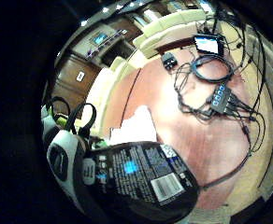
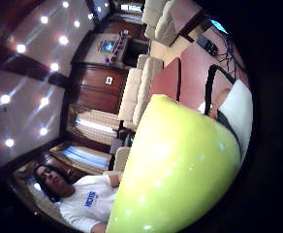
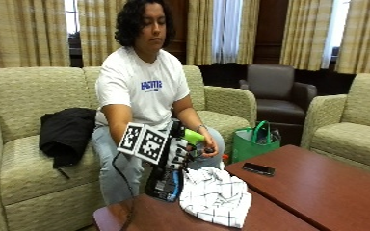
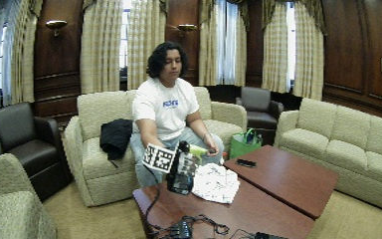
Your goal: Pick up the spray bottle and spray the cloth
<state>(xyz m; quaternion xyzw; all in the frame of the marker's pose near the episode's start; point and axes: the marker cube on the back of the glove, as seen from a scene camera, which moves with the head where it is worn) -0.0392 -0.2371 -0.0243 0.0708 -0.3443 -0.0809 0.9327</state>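
Room — dark wood-panelled walls (image 4: 65,55) with two lit wall lamps (image 4: 56,23); tall windows hung with checked beige curtains (image 3: 24,29). Seating: beige sofa (image 3: 37,144), beige armchairs (image 4: 350,144), dark leather armchairs (image 3: 275,94). Reddish-brown wooden desk (image 3: 326,187) — beige carpet (image 4: 91,219) beneath.

The spray bottle (image 3: 169,178) is dark with a green top. It stands up straight above the worktop. The white checked cloth (image 3: 214,195) lies crumpled at its 3 o'clock side, touching it.
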